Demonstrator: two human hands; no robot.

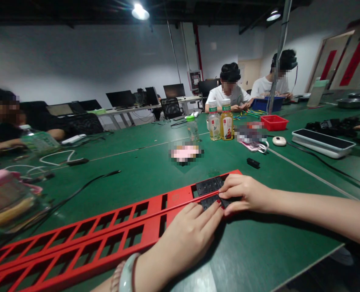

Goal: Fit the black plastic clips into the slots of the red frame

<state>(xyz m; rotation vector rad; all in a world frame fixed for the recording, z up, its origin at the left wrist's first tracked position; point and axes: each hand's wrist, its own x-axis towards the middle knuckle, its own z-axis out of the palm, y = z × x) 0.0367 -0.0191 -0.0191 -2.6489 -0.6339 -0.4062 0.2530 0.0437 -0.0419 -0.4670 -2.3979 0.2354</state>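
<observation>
A long red rack [107, 243] with two rows of rectangular openings lies diagonally across the table in front of me. Black blocks [206, 186] fill openings near its right end. My left hand [192, 231] lies over the lower row, its fingers stretched out and the tips touching a black block; its thumb is hidden. From the right, my right hand [248, 194] pinches a black block [227, 201] at the rack's end between thumb and fingers. Both hands' fingertips nearly meet there. Part of the blocks is covered by my fingers.
Beyond the rack are a loose black block [253, 163], two drink bottles [227, 121], a red tray [274, 122] and a white-and-black device [322, 142]. A black cable [85, 186] and a pink-lidded container [6, 202] lie left. Several people sit around the green table [149, 162].
</observation>
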